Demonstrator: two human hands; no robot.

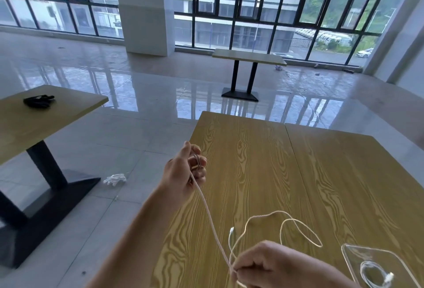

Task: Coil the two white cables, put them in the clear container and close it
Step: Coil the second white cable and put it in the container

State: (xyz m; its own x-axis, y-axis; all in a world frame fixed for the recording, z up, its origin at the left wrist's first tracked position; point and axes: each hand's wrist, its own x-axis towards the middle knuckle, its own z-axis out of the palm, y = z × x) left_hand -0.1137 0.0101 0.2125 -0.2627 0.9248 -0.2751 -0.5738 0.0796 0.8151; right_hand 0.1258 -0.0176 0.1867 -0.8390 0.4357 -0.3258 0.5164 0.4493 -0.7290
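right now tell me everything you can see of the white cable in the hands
The white cable is thin, flexible and uncoiled. The left hand holds one end raised beyond the wooden table's left edge; from there it runs taut down to the right hand, which pinches it. Past that it falls in loose loops over the table, and a small white connector shows at its free end.

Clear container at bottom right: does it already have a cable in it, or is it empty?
Not empty. One coiled white cable lies inside the clear container, its plug showing. No lid is visible on it.
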